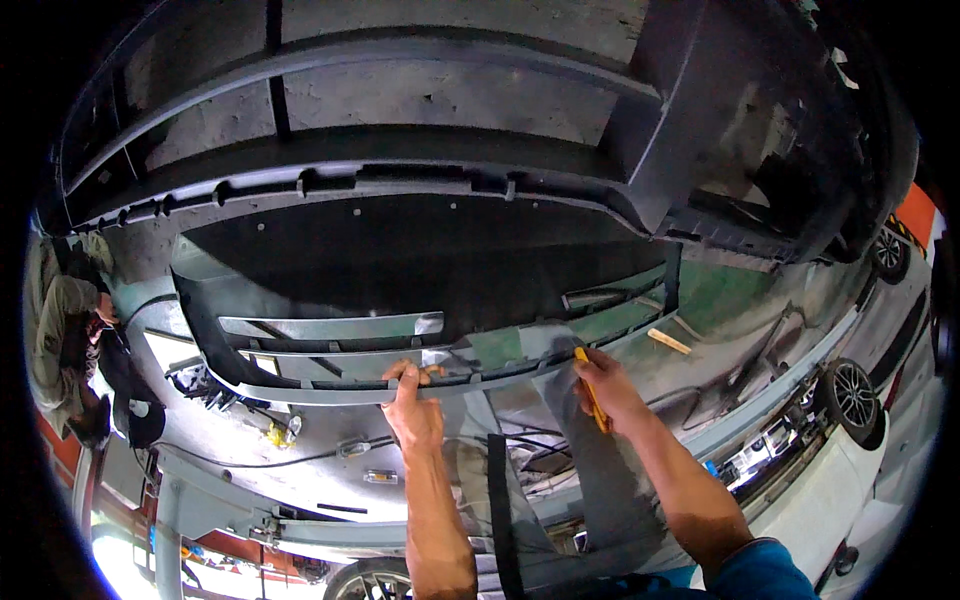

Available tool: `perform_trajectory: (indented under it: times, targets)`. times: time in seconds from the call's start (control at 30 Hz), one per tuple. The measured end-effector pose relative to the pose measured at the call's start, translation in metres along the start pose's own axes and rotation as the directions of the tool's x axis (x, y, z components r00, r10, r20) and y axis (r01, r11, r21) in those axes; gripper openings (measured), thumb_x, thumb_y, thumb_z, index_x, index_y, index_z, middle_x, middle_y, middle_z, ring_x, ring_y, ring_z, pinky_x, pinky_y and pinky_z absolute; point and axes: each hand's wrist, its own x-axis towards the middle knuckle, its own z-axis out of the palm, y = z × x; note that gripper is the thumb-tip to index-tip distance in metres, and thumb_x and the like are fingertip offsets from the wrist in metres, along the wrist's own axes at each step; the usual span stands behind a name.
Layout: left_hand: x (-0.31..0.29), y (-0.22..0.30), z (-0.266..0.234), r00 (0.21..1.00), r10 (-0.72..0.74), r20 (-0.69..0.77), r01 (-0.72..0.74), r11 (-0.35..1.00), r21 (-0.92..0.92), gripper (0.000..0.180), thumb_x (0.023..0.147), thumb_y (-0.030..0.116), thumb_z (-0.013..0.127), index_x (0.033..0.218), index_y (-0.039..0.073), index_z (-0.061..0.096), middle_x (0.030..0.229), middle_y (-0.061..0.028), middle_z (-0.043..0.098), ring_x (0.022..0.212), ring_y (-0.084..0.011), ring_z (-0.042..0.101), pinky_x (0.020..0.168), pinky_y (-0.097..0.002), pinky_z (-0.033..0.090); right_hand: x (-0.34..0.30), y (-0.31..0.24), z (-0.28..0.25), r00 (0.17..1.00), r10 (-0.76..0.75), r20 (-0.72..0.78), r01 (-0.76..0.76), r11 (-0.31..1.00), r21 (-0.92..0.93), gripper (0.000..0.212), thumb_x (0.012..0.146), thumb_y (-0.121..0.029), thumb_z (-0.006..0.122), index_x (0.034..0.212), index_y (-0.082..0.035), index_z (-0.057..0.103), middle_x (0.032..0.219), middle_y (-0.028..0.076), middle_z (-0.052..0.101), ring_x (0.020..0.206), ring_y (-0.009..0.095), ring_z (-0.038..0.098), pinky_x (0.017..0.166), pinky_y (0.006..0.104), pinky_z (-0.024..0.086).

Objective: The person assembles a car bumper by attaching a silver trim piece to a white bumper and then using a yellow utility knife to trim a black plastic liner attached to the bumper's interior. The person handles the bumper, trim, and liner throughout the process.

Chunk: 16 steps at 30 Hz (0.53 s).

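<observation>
My left hand is closed over the near rim of a long, dark car body trim panel, its fingers curled round the edge. In my right hand is a yellow utility knife, held against the same rim farther right. Its blade is too small to make out. Thin greyish see-through sheeting lies over the rim between my hands. Below the rim hangs a broad dark grey strip; whether it joins the sheeting I cannot tell.
A large black bumper-like frame spans the far side. A wooden stick lies right of the panel. Cables run across the floor at left, near another person. A white car stands at right.
</observation>
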Motion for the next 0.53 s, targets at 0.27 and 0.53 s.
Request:
perform_trajectory:
  times: [0.27,0.53]
  targets:
    - [0.0,0.002,0.001,1.0,-0.01,0.008,0.01,1.0,0.023,0.013,0.084,0.002,0.061,0.097,0.003,0.056,0.075,-0.0052,0.048,0.074,-0.0199,0.054,0.078,-0.046,0.051,-0.018,-0.015,-0.003,0.903,-0.357,0.237,0.338,0.254,-0.906,0.05,0.089,-0.037,0.057,0.133,-0.016,0.049,0.096,0.02,0.068,0.088,0.041,0.066,0.074,0.0504,0.053]
    - [0.001,-0.001,-0.003,1.0,-0.018,0.022,0.017,0.999,0.041,0.016,0.085,0.004,0.062,0.101,0.003,0.057,0.076,-0.0074,0.052,0.076,-0.0229,0.057,0.079,-0.0474,0.052,-0.014,-0.016,-0.001,0.953,-0.244,0.178,0.231,0.214,-0.949,0.049,0.09,-0.037,0.054,0.134,-0.017,0.045,0.093,0.022,0.068,0.088,0.043,0.065,0.073,0.0531,0.053]
